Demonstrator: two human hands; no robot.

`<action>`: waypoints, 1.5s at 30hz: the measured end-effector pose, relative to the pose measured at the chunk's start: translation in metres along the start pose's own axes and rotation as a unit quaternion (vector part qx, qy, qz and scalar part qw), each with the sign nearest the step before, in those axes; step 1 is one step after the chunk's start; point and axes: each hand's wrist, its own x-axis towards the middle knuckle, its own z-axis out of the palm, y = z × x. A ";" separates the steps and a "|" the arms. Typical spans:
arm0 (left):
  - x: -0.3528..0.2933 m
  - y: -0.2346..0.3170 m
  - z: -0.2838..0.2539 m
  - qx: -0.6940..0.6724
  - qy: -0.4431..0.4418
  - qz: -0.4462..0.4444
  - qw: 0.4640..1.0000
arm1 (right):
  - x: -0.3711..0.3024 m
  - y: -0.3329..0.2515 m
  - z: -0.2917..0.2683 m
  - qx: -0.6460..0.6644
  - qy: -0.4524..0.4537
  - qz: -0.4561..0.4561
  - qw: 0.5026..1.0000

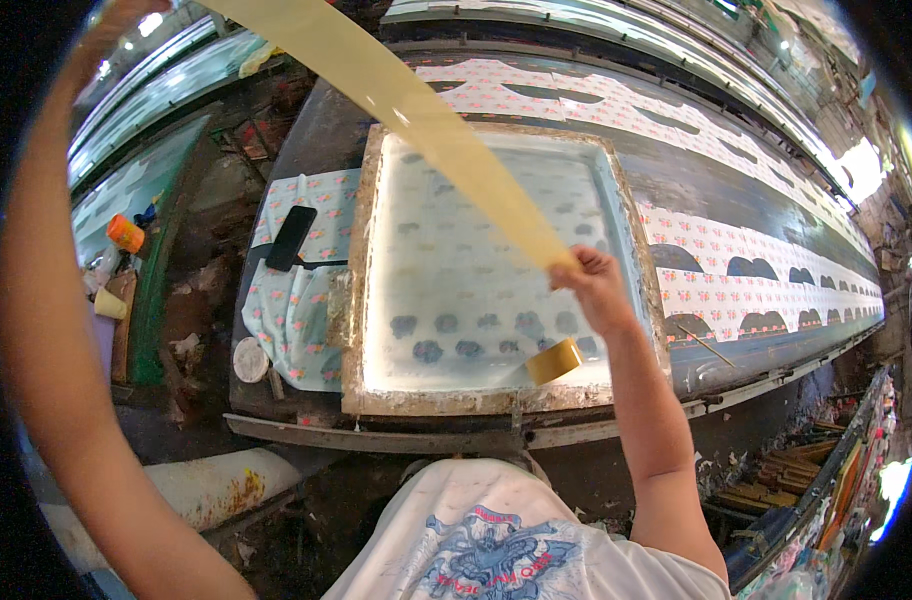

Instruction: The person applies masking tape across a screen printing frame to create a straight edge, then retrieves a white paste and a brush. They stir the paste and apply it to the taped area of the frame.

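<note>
Pinching the tape (426,120) in my right hand (594,285) above the screen (496,400), roll (554,361) dangling below, and my left hand (126,15) gripping the far end overhead, I'd better keep it taut and untwisted.

- The left hand (126,12) ran up to the top edge, its fingers cut off, so its grip on the tape strip (426,120) could not be told.
- The tape strip's upper end left the picture at the top.
- The right hand (596,285) covered the strip's lower end.
- The long printed cloth (756,265) on the worktop (306,130) blurred toward the far right rim.
</note>
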 end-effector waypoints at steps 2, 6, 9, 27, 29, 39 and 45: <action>0.002 -0.067 0.042 -0.005 -0.018 -0.026 0.999 | 0.016 -0.015 -0.031 0.018 0.088 -0.004 0.996; -0.016 -0.063 0.177 -0.101 -0.001 -0.073 0.992 | 0.034 -0.055 -0.094 -0.047 0.177 -0.028 0.983; -0.035 -0.057 0.242 -0.158 0.034 -0.122 0.979 | 0.062 -0.064 -0.128 -0.114 0.191 -0.023 0.975; -0.081 -0.031 0.531 0.079 0.042 -0.318 0.944 | 0.205 -0.025 -0.192 -0.646 0.266 0.010 0.716; -0.083 -0.032 0.540 0.090 0.041 -0.314 0.944 | 0.215 -0.019 -0.194 -0.647 0.264 0.012 0.715; -0.080 -0.045 0.581 0.129 0.034 -0.272 0.953 | 0.243 -0.017 -0.208 -0.679 0.265 0.065 0.682; -0.075 -0.041 0.582 0.129 0.009 -0.297 0.946 | 0.244 -0.007 -0.204 -0.693 0.211 0.043 0.688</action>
